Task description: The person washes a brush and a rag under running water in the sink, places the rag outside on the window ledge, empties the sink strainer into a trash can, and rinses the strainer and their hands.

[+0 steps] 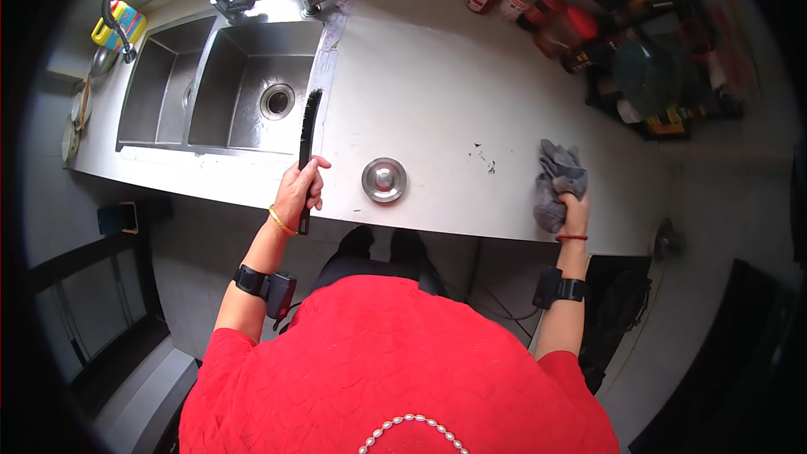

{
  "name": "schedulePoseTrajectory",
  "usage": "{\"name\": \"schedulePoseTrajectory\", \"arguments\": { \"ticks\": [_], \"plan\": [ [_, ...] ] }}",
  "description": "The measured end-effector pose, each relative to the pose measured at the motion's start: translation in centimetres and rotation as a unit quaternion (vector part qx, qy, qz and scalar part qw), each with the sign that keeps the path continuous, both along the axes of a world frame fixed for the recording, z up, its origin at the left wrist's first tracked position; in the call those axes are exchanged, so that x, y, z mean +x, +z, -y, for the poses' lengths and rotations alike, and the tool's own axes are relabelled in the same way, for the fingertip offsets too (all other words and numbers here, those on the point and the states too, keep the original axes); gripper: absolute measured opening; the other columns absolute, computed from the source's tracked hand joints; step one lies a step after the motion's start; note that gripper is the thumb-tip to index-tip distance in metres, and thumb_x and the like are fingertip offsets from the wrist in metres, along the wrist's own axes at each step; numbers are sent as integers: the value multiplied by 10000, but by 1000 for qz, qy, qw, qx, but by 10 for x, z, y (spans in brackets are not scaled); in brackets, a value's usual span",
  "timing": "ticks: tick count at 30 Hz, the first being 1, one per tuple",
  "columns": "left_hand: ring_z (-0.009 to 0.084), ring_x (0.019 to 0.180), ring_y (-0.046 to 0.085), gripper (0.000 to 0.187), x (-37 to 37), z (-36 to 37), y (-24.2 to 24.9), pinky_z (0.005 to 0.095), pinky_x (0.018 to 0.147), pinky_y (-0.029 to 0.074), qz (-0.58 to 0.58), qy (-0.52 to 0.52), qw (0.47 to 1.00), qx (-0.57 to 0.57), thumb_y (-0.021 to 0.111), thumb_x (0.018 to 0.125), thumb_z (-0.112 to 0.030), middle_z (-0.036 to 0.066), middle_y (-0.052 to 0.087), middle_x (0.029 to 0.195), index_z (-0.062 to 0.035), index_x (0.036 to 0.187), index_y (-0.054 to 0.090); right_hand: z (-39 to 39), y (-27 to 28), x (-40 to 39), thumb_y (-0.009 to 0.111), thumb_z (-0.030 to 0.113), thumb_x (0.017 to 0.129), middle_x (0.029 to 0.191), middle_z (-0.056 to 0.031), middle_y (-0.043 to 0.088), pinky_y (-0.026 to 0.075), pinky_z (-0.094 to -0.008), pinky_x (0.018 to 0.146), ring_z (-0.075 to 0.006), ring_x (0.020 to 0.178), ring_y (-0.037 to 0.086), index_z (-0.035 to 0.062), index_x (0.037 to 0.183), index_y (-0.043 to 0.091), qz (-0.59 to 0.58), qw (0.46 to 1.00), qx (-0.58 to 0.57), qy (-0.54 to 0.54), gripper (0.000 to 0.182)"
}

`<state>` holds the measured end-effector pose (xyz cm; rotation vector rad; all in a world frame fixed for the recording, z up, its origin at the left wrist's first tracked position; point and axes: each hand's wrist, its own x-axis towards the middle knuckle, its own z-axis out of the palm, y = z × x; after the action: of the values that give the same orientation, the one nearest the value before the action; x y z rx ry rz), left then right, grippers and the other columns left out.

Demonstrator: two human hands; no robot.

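Gripping a black brush (308,143), left hand (298,193) closed on its handle at the sink (244,130) front-right rim; long axis runs away from the person, bristles along the sink's right edge. Right hand (575,208) clamped on a crumpled grey rag (556,181), far right of sink. Round metal sink plug (384,179) between them.

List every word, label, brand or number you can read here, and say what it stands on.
No text can be read.
Bottles at the back of the counter: labels too blurred.
Yellow bottle by the sink: print too small.
Brush in the left hand and cloth under the right hand: no markings visible.
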<state>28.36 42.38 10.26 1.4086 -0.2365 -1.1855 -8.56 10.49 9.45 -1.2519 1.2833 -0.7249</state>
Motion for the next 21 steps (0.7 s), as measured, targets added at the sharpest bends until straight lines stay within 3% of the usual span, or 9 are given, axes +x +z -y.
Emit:
{"name": "schedulePoseTrajectory", "arguments": {
  "ticks": [3,5,9,10,14,16,17,19,21],
  "plan": [
    [48,372,321,264,0,1,-6,200,374,364,-7,-4,1000,1,369,922,-264,-28,349,534,-22,953,470,26,-23,-74,557,36,588,1089,-141,517,378,-311,892,-242,993,507,-8,1236,375,-134,985,-104,-22,675],
    [50,368,326,264,-7,3,-7,205,376,373,-8,12,1000,6,379,918,-261,-24,357,531,-20,947,481,47,-70,-140,592,112,576,1129,-186,489,371,-345,912,-291,1041,485,28,1266,346,-316,944,-86,-36,737],
    [53,378,337,270,-15,9,-5,213,380,382,-3,-1,1000,24,398,911,-278,-22,363,533,-26,948,488,51,-73,-125,644,255,541,1190,-256,419,359,-398,936,-379,1104,427,94,1303,301,-486,873,-39,32,851],
    [53,379,337,272,-18,11,-7,212,381,382,-1,0,999,41,402,909,-284,-22,361,533,-29,948,488,36,-64,-100,640,284,553,1187,-251,410,366,-413,927,-392,1082,435,141,1306,298,-550,833,-51,31,840],
    [53,366,319,263,-24,29,-14,206,364,373,11,-11,999,42,398,910,-283,-30,342,525,-37,949,484,-11,-63,-29,631,285,585,1229,-123,399,383,-467,896,-427,1076,399,184,1275,345,-550,830,-89,34,754],
    [53,368,323,264,-28,43,-10,206,363,368,22,-17,999,36,400,910,-286,-28,348,525,-38,951,483,-27,-57,1,639,250,578,1210,-115,415,375,-431,906,-376,1082,415,205,1247,380,-473,864,-151,79,718],
    [53,370,326,268,-29,52,-6,208,367,375,16,-25,999,31,399,910,-286,-26,351,527,-36,952,485,-30,-33,21,640,200,579,1174,-124,445,372,-405,915,-337,1081,429,171,1230,404,-444,886,-107,80,693],
    [55,373,332,275,-31,67,-3,210,376,388,12,-37,999,29,398,911,-287,-22,357,532,-32,955,489,-15,-43,20,629,143,585,1150,-146,468,366,-383,921,-312,1074,448,110,1224,415,-275,949,-144,61,674],
    [53,379,341,278,-29,81,1,208,379,387,18,-56,998,31,401,910,-286,-23,360,534,-28,963,491,11,-41,6,626,122,614,1152,-169,474,359,-366,926,-306,1086,451,56,1225,412,-199,956,-215,2,651]
  ]
}}
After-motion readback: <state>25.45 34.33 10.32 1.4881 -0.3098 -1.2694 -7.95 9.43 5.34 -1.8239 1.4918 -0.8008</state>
